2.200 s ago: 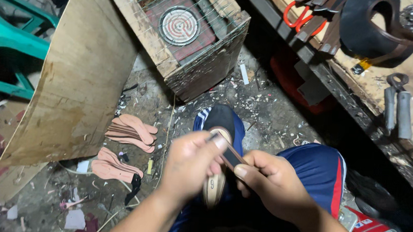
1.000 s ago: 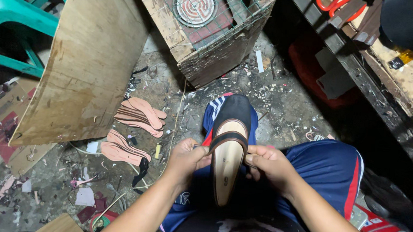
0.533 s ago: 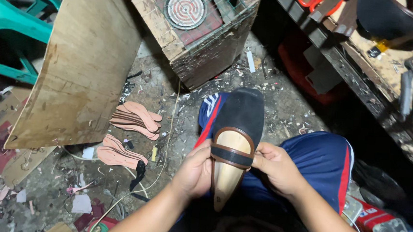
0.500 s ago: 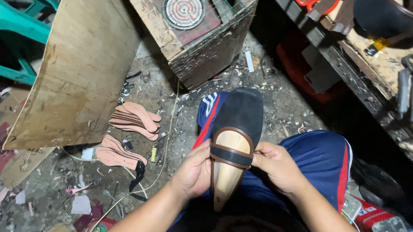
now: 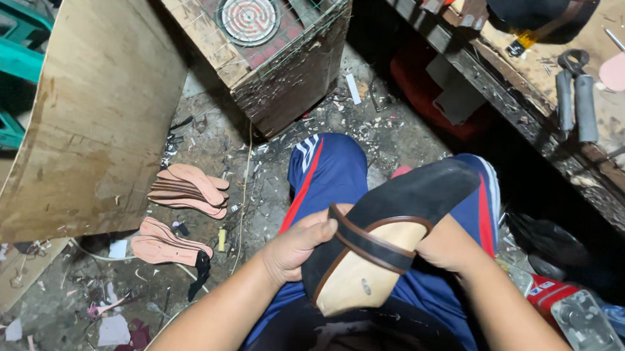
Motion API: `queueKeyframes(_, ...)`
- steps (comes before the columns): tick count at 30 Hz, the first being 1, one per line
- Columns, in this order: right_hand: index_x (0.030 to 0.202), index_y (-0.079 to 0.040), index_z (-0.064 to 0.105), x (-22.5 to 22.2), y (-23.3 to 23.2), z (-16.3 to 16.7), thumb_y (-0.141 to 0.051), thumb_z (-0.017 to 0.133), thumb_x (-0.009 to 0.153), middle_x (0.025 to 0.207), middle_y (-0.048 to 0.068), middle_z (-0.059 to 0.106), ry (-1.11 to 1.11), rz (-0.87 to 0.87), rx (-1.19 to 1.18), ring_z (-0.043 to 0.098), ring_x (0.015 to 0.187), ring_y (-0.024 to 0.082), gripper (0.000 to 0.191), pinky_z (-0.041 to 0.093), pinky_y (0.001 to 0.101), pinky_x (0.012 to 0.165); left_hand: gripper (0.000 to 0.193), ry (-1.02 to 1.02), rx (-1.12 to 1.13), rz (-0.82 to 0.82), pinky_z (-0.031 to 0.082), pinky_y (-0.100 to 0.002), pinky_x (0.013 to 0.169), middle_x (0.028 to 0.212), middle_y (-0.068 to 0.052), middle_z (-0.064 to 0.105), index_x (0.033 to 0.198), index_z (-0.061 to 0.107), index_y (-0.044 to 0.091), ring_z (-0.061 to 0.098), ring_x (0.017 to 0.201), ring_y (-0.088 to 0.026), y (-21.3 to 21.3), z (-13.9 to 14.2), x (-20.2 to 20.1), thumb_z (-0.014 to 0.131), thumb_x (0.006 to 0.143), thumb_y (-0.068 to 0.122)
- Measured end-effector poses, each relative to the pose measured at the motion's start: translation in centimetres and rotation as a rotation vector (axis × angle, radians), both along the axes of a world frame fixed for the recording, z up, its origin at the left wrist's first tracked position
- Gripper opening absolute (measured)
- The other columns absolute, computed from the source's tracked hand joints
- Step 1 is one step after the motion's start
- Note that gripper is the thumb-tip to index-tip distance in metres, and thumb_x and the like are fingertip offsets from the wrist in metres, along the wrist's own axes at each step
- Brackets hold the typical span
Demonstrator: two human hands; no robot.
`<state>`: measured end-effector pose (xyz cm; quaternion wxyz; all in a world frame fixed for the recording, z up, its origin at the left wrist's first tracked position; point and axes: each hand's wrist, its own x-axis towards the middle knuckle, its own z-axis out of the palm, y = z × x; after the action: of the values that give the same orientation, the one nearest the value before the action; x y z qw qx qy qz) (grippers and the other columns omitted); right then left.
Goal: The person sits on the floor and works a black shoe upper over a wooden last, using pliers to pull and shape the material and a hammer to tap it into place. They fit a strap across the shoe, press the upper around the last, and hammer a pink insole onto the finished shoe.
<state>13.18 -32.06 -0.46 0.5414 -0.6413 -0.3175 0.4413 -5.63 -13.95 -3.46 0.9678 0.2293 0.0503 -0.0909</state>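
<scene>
Both hands grip a black shoe (image 5: pixel 389 232) over the lap — the left hand (image 5: pixel 294 246) pinching its strap side, the right hand (image 5: pixel 448 245) closed beneath, mostly hidden.

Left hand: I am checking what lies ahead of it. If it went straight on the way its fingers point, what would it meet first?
The left hand already touches the black shoe, so it would press into that.

A leaning plywood board (image 5: pixel 90 101), stacked pink shoe insoles (image 5: pixel 188 189) on the littered floor (image 5: pixel 269 172), a wire-topped wooden crate (image 5: pixel 263 40), and grey-handled pliers (image 5: pixel 576 95) on the tabletop (image 5: pixel 616 131).
</scene>
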Motion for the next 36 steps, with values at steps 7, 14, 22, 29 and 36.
queueKeyframes(7,0.117,-0.003,0.07,-1.9,-3.1,-1.1,-0.01,0.057,0.09,0.1,0.01,0.081,0.31,-0.146,-0.316,0.075,0.087,0.022,0.03,0.06,0.035,0.084,0.077,-0.186,1.41,0.164,0.05,-0.042,0.091,0.117,-0.015,0.071,0.133,0.044,0.003,0.065,0.106,-0.032,3.8,6.1,5.7,0.085,0.078,0.039)
queueKeyframes(14,0.105,-0.007,0.075,-1.4,-2.8,2.1,-0.012,0.066,0.091,0.098,0.005,0.078,-0.65,-0.203,-0.137,0.074,0.089,0.018,0.017,0.056,0.0316,0.083,0.082,-0.416,2.155,0.03,0.046,-0.044,0.081,0.09,-0.014,0.066,0.126,0.05,0.006,0.064,0.088,-0.034,3.0,8.0,8.5,0.088,0.069,0.051)
queueKeyframes(22,0.102,-0.007,0.073,3.8,2.4,3.3,-0.009,0.071,0.082,0.098,0.011,0.072,-1.0,-0.012,0.136,0.068,0.091,0.032,0.02,0.051,0.0404,0.079,0.089,-0.443,2.061,0.306,0.045,-0.044,0.086,0.105,-0.012,0.068,0.13,0.049,0.003,0.065,0.099,-0.032,1.3,6.1,7.4,0.091,0.061,0.042)
queueKeyframes(29,0.101,-0.008,0.075,3.7,2.3,1.1,-0.006,0.07,0.087,0.098,0.009,0.073,-0.944,-0.092,0.161,0.071,0.097,0.026,0.014,0.053,0.0365,0.087,0.085,-0.349,2.059,0.263,0.046,-0.045,0.085,0.098,-0.01,0.067,0.123,0.057,0.008,0.064,0.096,-0.032,1.5,5.7,7.6,0.094,0.056,0.044)
queueKeyframes(36,0.1,-0.007,0.076,3.5,1.9,0.9,-0.006,0.072,0.085,0.097,0.008,0.074,-0.931,-0.089,0.184,0.071,0.096,0.024,0.015,0.053,0.0356,0.089,0.08,-0.358,2.029,0.279,0.047,-0.043,0.085,0.101,-0.008,0.068,0.118,0.061,0.009,0.064,0.098,-0.03,1.5,6.0,7.7,0.094,0.054,0.043)
